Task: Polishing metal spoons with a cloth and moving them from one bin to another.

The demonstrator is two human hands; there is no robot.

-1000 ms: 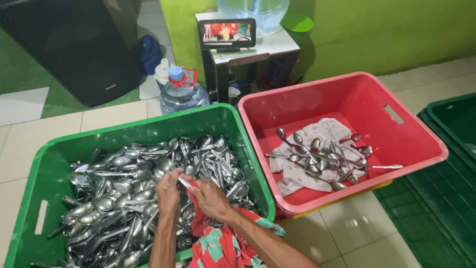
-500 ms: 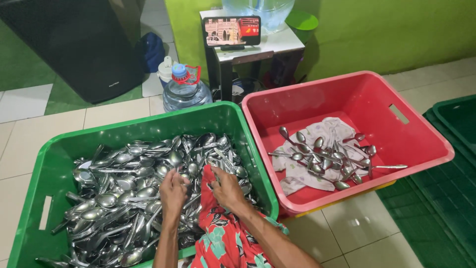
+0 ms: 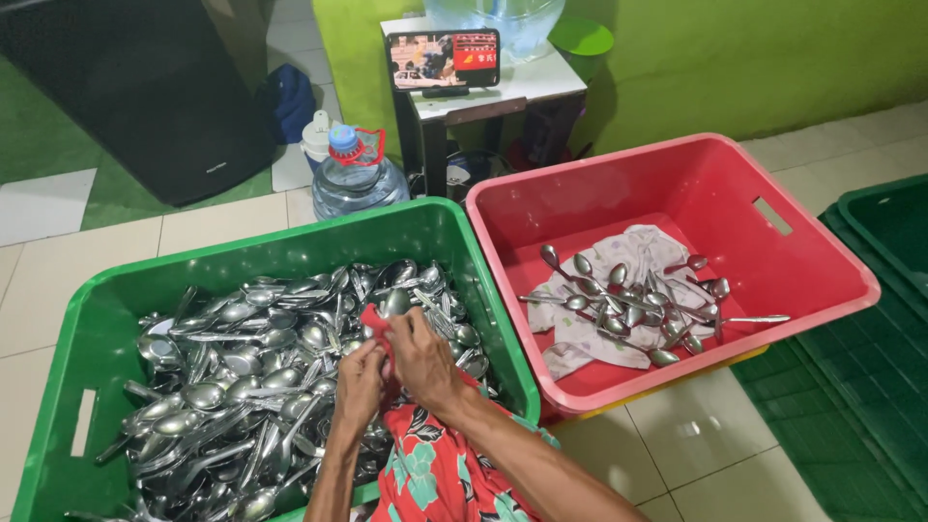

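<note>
Both my hands meet over the right side of a green crate [image 3: 290, 246] heaped with several metal spoons [image 3: 232, 377]. My left hand [image 3: 360, 385] and my right hand [image 3: 425, 358] together hold one spoon [image 3: 394, 304] wrapped in a red floral cloth [image 3: 435, 474], whose corner pokes up beside the spoon's bowl. The cloth trails down toward me. To the right stands a red crate [image 3: 696, 179] with a pale cloth [image 3: 590, 338] on its bottom and several spoons [image 3: 638, 309] lying on it.
A large water bottle [image 3: 356, 179] with a blue cap stands behind the green crate. A small white table [image 3: 512, 87] carries a lit phone screen [image 3: 443, 58]. Dark green crates [image 3: 884, 319] sit at the right. Tiled floor [image 3: 706, 435] lies around the crates.
My hands have lifted slightly and turned, working the cloth along the spoon; its bowl now sticks up above my fingers. The crates have not moved.
</note>
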